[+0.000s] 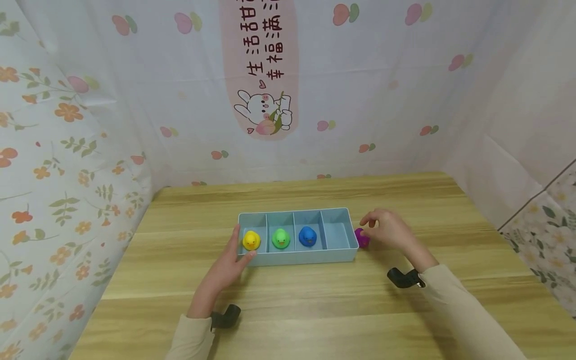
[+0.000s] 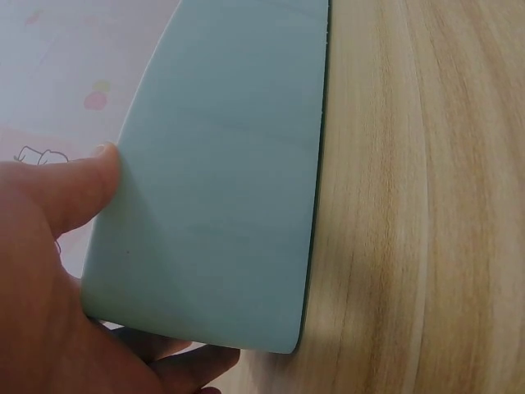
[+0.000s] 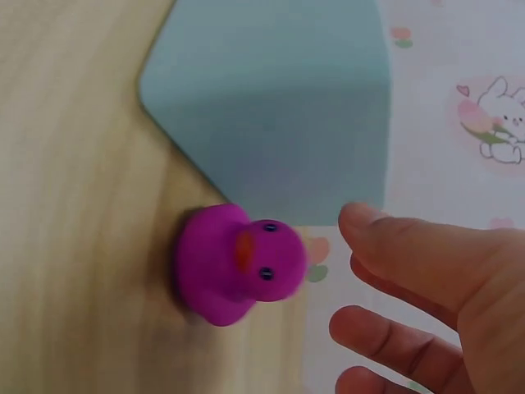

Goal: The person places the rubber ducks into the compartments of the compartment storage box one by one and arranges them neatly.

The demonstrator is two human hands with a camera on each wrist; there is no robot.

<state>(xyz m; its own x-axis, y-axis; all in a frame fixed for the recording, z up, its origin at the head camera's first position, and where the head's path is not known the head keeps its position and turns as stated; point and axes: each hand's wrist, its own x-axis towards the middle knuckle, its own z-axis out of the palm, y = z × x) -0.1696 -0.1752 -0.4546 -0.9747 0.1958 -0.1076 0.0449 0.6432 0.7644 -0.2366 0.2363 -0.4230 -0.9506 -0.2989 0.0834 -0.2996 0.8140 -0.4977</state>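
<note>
A light blue tray (image 1: pixel 297 258) with a row of compartments lies on the wooden table. Its left end is held by my left hand (image 1: pixel 228 266), thumb on the front rim and fingers along the end wall, as the left wrist view also shows. A yellow rubber duck (image 1: pixel 251 240), a green one (image 1: pixel 281 238) and a blue one (image 1: pixel 308 236) sit in separate compartments; the rightmost compartment has no duck. Just outside the tray's right end stands a purple rubber duck (image 3: pixel 217 263). Over it hovers my right hand (image 1: pixel 389 229), thumb and fingers apart, holding nothing.
The wooden table (image 1: pixel 288 305) stretches around the tray on all sides. Behind it hangs a white patterned cloth (image 1: pixel 180 110) with a rabbit print, and floral cloths (image 1: pixel 67 175) flank both sides. Each wrist carries a black camera mount (image 1: pixel 227 316).
</note>
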